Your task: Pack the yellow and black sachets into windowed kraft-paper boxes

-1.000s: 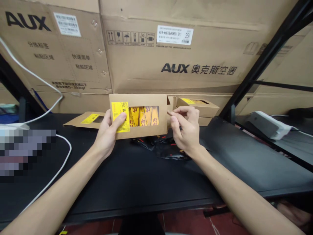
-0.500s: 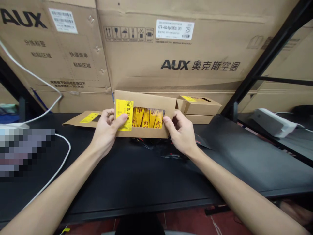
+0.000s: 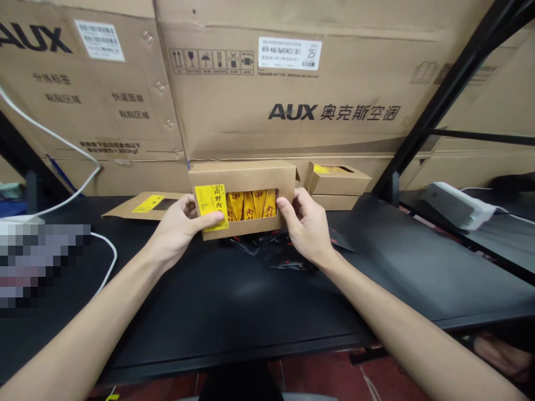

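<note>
Desk: black tabletop [image 3: 234, 301], black sachets [image 3: 271, 250] lying beneath the held box.
Left hand [image 3: 175, 231]: closed on the kraft box's [image 3: 242, 172] left end, thumb pinning its yellow label [image 3: 211, 206].
Right hand [image 3: 307, 228]: gripping the right end, apparently keeping the window [image 3: 251, 204] uncovered.
Behind: stacked kraft boxes [image 3: 338, 181], AUX cartons [image 3: 284, 111].

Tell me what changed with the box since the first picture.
The right hand moved from beside the box onto its right end and now grips it. The end flap has folded in. The left hand still holds the box, thumb at the yellow label. The flat blank and stacked boxes stayed.
</note>
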`<state>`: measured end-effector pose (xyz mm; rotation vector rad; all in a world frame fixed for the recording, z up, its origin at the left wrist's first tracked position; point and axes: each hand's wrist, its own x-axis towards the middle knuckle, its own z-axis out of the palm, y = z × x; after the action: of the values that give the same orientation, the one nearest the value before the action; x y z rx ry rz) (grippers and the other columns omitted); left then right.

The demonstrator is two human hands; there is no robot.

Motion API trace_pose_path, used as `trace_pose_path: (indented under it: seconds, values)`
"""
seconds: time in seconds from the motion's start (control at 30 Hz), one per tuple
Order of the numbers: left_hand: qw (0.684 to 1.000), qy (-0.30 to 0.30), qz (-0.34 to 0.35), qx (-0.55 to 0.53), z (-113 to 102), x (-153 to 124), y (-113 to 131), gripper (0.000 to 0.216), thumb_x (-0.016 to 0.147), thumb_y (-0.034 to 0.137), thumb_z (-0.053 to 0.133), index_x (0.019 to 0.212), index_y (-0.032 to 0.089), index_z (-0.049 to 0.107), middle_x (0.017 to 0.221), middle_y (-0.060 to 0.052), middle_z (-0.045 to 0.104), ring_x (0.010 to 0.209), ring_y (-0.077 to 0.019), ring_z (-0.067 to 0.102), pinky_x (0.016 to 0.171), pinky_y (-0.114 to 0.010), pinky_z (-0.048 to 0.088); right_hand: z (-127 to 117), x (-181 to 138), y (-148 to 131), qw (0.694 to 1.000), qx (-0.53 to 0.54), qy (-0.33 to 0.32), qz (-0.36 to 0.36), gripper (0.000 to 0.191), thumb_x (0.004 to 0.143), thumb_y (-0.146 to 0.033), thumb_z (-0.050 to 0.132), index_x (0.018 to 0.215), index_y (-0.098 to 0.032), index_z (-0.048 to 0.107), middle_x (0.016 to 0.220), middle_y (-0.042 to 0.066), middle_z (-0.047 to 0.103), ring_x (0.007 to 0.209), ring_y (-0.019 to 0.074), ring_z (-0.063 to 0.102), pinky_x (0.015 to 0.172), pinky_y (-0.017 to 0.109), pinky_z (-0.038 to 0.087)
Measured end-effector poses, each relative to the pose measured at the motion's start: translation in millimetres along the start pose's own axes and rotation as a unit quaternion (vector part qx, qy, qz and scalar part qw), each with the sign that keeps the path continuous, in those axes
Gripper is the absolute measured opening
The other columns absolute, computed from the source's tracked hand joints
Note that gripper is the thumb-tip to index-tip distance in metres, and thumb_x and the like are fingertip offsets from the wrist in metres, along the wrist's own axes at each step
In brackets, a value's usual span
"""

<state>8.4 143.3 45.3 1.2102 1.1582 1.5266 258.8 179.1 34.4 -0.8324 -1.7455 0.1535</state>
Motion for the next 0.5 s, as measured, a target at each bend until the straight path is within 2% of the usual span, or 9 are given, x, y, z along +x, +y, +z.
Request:
trace_pose_path:
  seconds: [0.13,0.3,0.5]
  values:
    - [1.0,-0.002,0.0,0.015,3,0,1,0.07,0.048,0.038,0.103,0.105,0.019,0.068,0.12,-0.015,0.079,0.116,-0.0362,0.073,0.11,-0.057,0.053,2,-1,1,1.0,0.016,-0.012,0.016,0.04,0.104,-0.06,0.052,0.085,-0.025,0.05,0.07,-0.002,0.054,0.062,0.0132,0.049,0.061,0.031,0.041]
    - [0.997,0.023,0.014,0.068,7,-1,0,0.071,0.047,0.04,0.102,0.106,0.02,0.068,0.115,-0.013,0.08,0.113,-0.0396,0.073,0.107,-0.059,0.054,4,-1,2,0.998,0.049,-0.011,0.045,0.038,0.102,-0.061,0.054,0.09,-0.025,0.052,0.079,0.001,0.064,0.069,0.015,0.059,0.062,0.03,0.045]
    - [0.995,0.032,0.055,0.076,-1,2,-13,0.062,0.053,0.027,0.1,0.105,0.024,0.066,0.116,-0.011,0.08,0.118,-0.0387,0.072,0.101,-0.051,0.057,7,-1,5,0.997,0.06,0.003,0.057,0.034,0.102,-0.058,0.056,0.093,-0.026,0.053,0.085,0.002,0.069,0.074,0.0172,0.065,0.069,0.033,0.05]
